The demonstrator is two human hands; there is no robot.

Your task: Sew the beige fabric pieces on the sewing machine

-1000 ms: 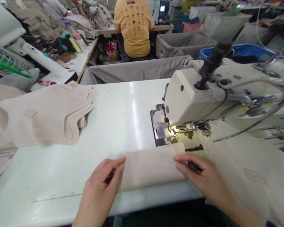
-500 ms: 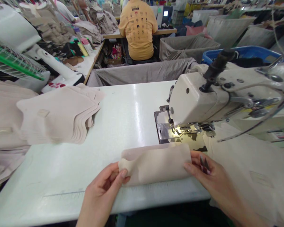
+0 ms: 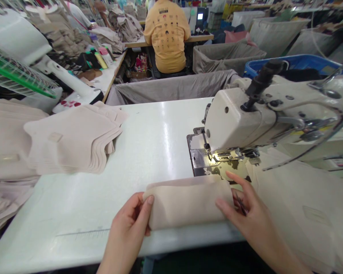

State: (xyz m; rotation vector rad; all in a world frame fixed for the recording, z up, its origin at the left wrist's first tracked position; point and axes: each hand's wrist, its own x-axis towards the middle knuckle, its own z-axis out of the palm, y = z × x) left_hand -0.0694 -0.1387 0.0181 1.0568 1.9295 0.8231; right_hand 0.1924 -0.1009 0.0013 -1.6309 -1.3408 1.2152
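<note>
A beige fabric piece (image 3: 188,207), folded over, lies near the table's front edge below the sewing machine (image 3: 240,118). My left hand (image 3: 133,219) pinches its left end, thumb on top and fingers behind. At the right end, my right hand (image 3: 248,211) has its thumb on the cloth and its index finger raised towards the machine bed. Small thread snips (image 3: 240,204) are tucked in that hand, blades pointing out between the fingers. The lit needle plate (image 3: 223,156) is just beyond the fabric, apart from it.
Stacked beige panels (image 3: 65,140) lie at the left of the white table (image 3: 148,152). More pale cloth (image 3: 300,205) spreads at the right. Behind the table stand a cloth-lined bin (image 3: 171,87) and a seated person in a yellow shirt (image 3: 167,36). A fan (image 3: 20,72) is at upper left.
The upper layer's curled left corner now lies flatter, and the fabric has shifted slightly towards me. My right index finger has lifted off the cloth, and the snips have turned in that hand.
</note>
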